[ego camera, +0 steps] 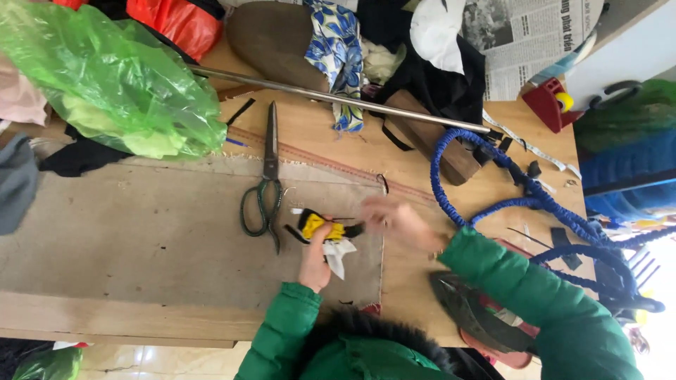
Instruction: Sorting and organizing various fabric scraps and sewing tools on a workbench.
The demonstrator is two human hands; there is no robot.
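Small yellow-and-black fabric piece [322, 226] pinched in the left hand [315, 262]; right hand [391, 217] blurred, grip untellable.
The piece could be dropped, or dark-handled steel scissors [266, 184] nearby knocked, if moved hastily.

Wooden table [176, 317] carries scissors [266, 184], green bag [120, 84], blue cord [535, 204].

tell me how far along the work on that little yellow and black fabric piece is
Cutting looks done: the green-handled scissors lie idle on the board, black scraps nearby. In hand: the left hand holds the small yellow and black fabric piece while the blurred right hand works at its end. What remains can't be judged.
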